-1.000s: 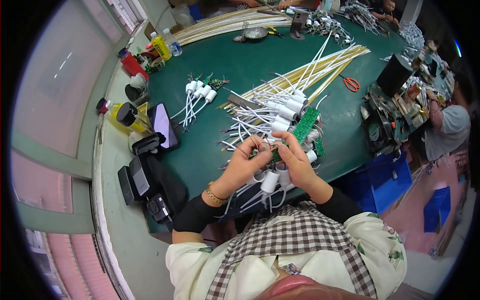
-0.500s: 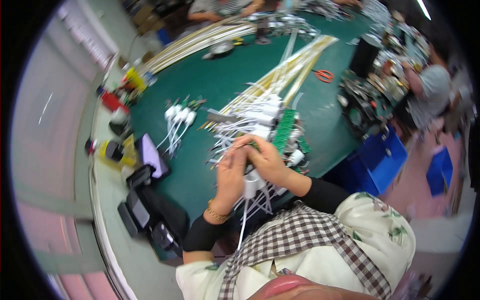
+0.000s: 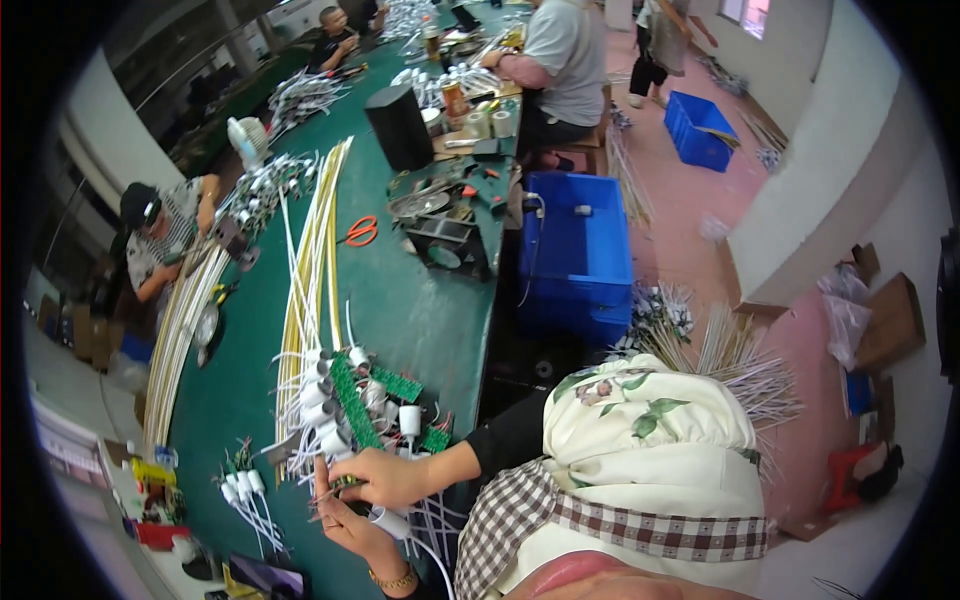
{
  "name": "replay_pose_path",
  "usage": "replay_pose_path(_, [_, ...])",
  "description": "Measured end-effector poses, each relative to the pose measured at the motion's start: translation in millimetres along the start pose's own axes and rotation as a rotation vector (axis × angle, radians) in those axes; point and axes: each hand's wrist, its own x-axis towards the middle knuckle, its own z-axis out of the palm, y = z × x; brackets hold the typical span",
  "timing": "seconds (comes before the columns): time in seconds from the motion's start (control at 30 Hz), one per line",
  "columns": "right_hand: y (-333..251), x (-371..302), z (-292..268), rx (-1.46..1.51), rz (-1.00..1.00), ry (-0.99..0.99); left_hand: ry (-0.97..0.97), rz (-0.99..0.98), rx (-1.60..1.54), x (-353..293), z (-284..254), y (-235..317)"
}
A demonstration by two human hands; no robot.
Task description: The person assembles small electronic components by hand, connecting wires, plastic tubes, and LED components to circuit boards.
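Close together at the table's near edge, both hands work on a small green circuit board (image 3: pixel 347 484) with thin wires. My right hand (image 3: pixel 392 477) is closed on the board, pinching it between thumb and fingers. Just below it, my left hand (image 3: pixel 358 533) is closed around thin wires at the board, its fingertips partly hidden. Against the left palm lies a white cylindrical housing (image 3: pixel 390 522), its white cable running down toward my apron. Beyond the hands is a pile of white housings (image 3: pixel 318 405) beside a long green circuit panel (image 3: pixel 354 403).
Long white and yellow strips (image 3: pixel 318 245) stretch across the green table (image 3: pixel 420 320). Orange-handled scissors (image 3: pixel 361 231) lie to their right. Several finished-looking white housings (image 3: pixel 242 487) sit at the left. A blue crate (image 3: pixel 577 250) stands right of the table. Other people sit farther along.
The view has swung to the right, so the crates and floor show more fully and the hands appear lower and farther left. Both hands stay together at the small board.
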Motion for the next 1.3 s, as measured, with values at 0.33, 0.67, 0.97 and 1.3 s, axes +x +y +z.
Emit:
replay_pose_path(0.33, [12, 17, -16, 0.184, 0.300, -0.218, -0.218, 0.214, 0.283, 35, -8, 19])
replay_pose_path(0.67, [6, 9, -13, 0.067, 0.057, -0.034, -0.025, -0.025, 0.244, 18, 8, 5])
replay_pose_path(0.97, [11, 5, -2, 0.283, 0.143, -0.038, 0.029, -0.036, 0.250, 24, 9, 13])
replay_pose_path(1.3, [16, 4, 8, 0.698, 0.412, -0.138, 0.026, 0.271, 0.510, 17, -12, 13])
